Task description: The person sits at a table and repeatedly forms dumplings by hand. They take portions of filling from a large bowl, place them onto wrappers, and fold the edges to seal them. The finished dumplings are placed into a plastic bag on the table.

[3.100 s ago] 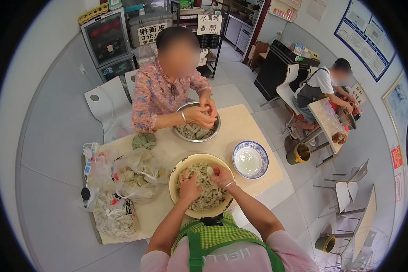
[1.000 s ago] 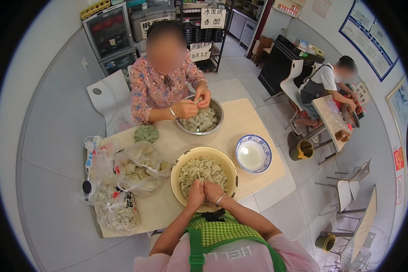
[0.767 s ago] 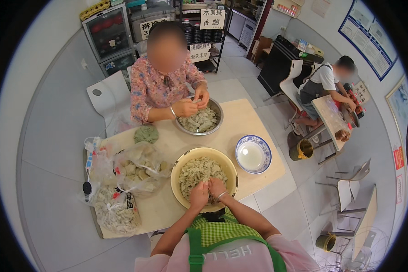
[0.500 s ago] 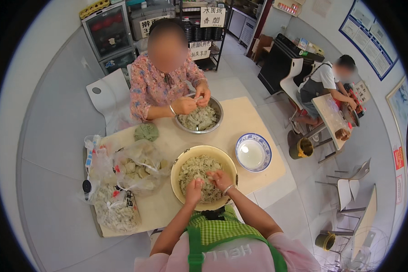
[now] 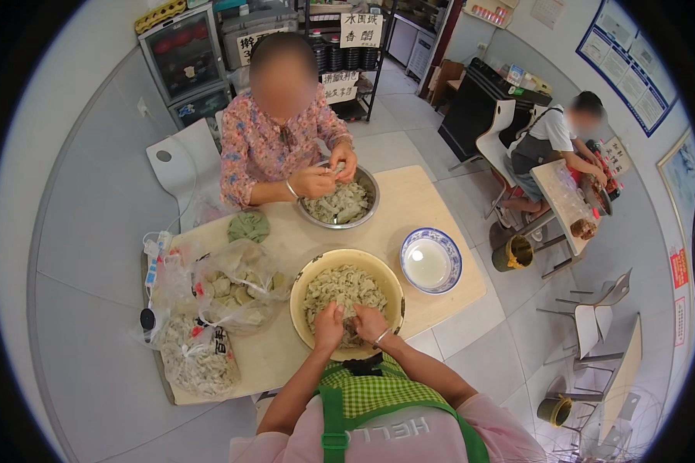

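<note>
My left hand (image 5: 330, 327) and my right hand (image 5: 370, 323) are close together over the near side of a cream enamel basin (image 5: 394, 282) with a chipped dark rim. Both have their fingers pinched inward; what lies between the fingertips is too small and covered to make out. Pale grey-green, dough-like torn pieces (image 5: 344, 285) fill the basin below them. Across the table, a person in a flowered blouse pinches a similar piece (image 5: 337, 167) in both hands above a steel bowl (image 5: 375, 199) of the same pieces.
To the left lie clear plastic bags holding round flat pieces (image 5: 235, 289) and torn bits (image 5: 197, 363), beside a green round bundle (image 5: 249, 226). A blue-and-white bowl (image 5: 431, 261) of pale liquid stands at right. Another person (image 5: 544, 147) works at a farther table.
My hands have drawn closer together and shifted slightly toward me, with the right hand's fingers curling in. The person opposite keeps working a piece over the steel bowl.
</note>
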The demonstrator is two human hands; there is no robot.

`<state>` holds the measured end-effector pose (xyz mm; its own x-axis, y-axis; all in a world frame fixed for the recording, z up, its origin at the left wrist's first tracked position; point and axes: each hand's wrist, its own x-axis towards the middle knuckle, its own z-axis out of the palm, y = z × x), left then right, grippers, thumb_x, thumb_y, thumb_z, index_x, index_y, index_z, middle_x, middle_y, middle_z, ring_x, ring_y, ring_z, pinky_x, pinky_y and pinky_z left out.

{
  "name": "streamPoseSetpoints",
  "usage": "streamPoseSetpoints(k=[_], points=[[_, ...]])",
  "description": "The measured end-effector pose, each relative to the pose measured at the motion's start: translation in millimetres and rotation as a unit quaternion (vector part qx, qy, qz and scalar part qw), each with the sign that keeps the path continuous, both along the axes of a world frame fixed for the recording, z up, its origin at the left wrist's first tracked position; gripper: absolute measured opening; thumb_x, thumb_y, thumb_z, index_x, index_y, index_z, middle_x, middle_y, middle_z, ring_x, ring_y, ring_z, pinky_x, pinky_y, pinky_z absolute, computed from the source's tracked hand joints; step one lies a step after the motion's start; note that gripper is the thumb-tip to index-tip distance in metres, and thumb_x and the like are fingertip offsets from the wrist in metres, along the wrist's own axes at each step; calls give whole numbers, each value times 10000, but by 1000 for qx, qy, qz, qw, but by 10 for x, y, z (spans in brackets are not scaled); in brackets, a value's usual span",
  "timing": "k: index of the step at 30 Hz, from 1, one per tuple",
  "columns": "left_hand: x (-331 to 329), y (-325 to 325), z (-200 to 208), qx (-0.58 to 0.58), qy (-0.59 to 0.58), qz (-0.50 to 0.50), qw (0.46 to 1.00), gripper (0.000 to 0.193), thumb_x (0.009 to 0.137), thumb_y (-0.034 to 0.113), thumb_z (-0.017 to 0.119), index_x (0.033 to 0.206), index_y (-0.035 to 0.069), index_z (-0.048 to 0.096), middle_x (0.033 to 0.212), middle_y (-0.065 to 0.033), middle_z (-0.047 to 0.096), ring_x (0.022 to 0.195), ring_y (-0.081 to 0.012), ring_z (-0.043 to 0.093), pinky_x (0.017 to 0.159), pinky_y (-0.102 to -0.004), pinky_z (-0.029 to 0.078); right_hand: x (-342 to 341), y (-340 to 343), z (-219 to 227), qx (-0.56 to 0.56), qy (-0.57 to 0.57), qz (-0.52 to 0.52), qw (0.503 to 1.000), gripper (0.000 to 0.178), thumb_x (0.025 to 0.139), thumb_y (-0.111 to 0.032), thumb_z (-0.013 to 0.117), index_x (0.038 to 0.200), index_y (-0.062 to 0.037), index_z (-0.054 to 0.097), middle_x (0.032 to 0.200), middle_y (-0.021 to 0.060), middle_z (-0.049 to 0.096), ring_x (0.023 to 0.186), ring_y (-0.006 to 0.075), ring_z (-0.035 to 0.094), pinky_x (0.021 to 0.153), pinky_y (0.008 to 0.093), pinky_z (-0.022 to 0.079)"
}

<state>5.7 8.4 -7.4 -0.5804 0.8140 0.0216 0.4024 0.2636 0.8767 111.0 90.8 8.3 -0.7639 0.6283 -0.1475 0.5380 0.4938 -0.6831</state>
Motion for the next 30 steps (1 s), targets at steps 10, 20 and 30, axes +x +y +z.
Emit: streamPoseSetpoints(k=[10,20,30], points=[[24,-8,7,-12,-85,44,995,234,887,201,405,861,-14,494,708,-178,525,645,-337,519,585,-404,399,137,341,-611,-377,153,-313,858,220,842,-260,489,912,-58,540,622,75,531,557,169,515,475,274,397],[104,-56,63,-36,-20,-146,988,188,877,175,406,857,6,486,717,-170,525,649,-310,528,593,-396,398,24,177,-440,99,123,-80,984,330,838,-310,493,926,8,487,768,186,559,632,306,540,614,387,427],[33,68,226,2,-347,10,938,226,883,258,469,837,43,416,647,-54,466,578,-148,467,525,-275,383,-5,79,44,-37,58,-13,998,345,840,-224,444,1080,19,391,791,241,546,739,375,549,660,413,428]])
